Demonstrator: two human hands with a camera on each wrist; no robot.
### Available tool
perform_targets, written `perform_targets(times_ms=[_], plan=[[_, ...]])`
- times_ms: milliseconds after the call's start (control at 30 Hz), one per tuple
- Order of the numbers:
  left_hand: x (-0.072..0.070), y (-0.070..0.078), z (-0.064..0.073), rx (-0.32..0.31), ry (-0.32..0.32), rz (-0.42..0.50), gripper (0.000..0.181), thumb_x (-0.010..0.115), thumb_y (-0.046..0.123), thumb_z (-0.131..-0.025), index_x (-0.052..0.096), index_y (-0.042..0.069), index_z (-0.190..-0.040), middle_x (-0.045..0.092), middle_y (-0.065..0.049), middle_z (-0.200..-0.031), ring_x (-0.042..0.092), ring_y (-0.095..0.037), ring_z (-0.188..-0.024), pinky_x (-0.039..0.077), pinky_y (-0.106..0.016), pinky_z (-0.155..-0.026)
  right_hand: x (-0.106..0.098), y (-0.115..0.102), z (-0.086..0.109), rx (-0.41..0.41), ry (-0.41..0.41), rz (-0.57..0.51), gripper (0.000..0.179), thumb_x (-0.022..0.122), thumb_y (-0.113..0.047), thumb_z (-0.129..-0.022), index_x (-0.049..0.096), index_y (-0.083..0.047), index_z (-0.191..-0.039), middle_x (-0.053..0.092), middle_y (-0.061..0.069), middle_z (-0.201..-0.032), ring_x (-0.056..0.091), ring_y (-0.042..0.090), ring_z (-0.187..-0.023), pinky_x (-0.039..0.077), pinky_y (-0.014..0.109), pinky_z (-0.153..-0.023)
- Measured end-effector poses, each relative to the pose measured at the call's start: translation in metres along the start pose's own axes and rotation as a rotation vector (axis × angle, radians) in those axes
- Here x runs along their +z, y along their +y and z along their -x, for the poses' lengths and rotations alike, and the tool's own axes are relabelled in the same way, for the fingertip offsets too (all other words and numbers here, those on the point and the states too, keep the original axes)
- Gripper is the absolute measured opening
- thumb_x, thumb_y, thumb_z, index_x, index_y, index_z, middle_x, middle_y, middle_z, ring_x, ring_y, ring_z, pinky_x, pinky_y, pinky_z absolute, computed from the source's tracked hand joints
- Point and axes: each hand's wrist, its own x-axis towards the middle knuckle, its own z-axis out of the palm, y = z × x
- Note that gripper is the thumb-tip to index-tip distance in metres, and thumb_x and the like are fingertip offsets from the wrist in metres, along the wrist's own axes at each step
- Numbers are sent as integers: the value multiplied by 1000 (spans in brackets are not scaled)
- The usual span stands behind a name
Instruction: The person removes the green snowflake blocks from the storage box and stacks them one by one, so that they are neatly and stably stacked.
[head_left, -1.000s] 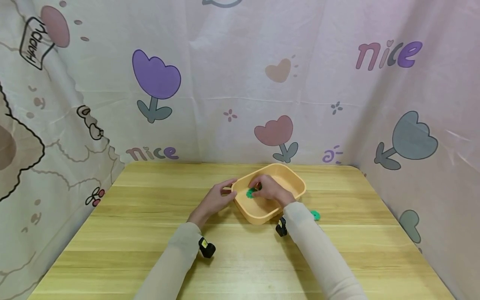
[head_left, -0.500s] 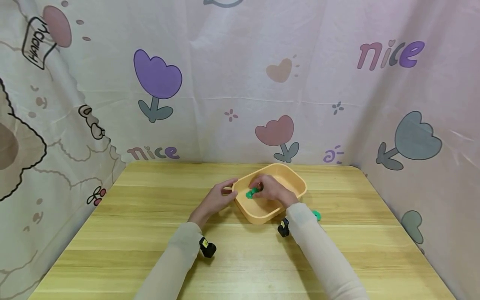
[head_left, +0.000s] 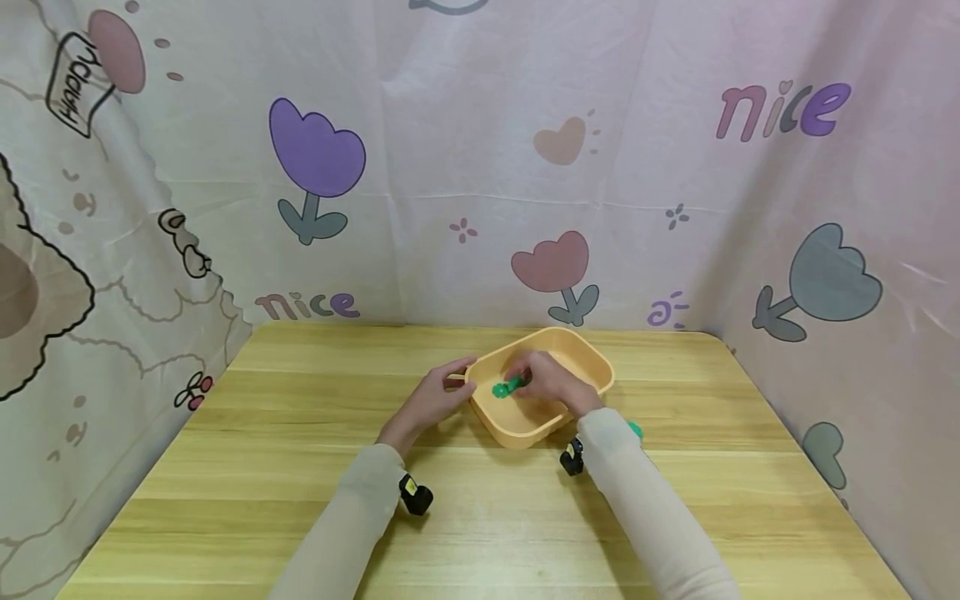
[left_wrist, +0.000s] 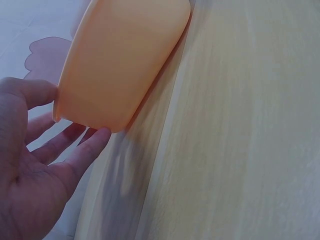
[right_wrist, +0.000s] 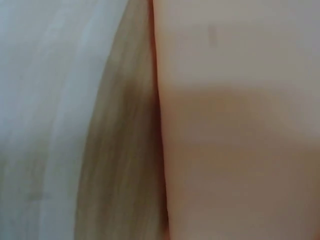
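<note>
A small green piece (head_left: 514, 384) is at the fingertips of the right hand (head_left: 551, 382), down inside the tub (head_left: 517, 437), toward its left end. The right hand seems to pinch it between thumb and fingers, though its knuckles cover much of the contact. A second piece (head_left: 499, 391) lies just beside it on the tub's floor (whether the two touch or are joined, I cannot tell).

The left hand (head_left: 427, 400) grasps the left end of the tub lightly; in the left wrist view one fingertip meets the rim and another the lower part of the outer wall. The right wrist view is blurred and shows none of the right hand's fingers.

Outside the tub, a third piece (head_left: 635, 429) rests on the table (head_left: 480, 525), partly hidden by the right sleeve (head_left: 648, 500). Behind the table hangs a printed curtain (head_left: 450, 167).

I judge the step in hand to be the placing or arranging of the pinched piece within the tub. The next move probably calls for a steady left hand and a small, clean opening of the right fingers, so that the neighbouring piece is not dragged along.
</note>
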Motion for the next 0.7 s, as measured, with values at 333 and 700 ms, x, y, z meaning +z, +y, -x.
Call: perform_targets(times_ms=[333,700], plan=[[-1,1,1,-8,-2,-1,53,62,17,-103,50,18,-154,56,-15,-146,57,-40,-132,56,-45,-103,-3,-1,4,21,-37,14,28,80,7,-82,79,-5,-107,76,8,-108,66,16,-89,60,32,-86],[-1,2,0,-12,-2,-12,53,62,17,-103,50,18,-154,55,-15,-146,57,-39,-133,55,-46,-104,-5,1,6,19,-50,11,28,81,6,-83,78,-1,-110,77,9,-99,65,14,-84,59,27,-80]])
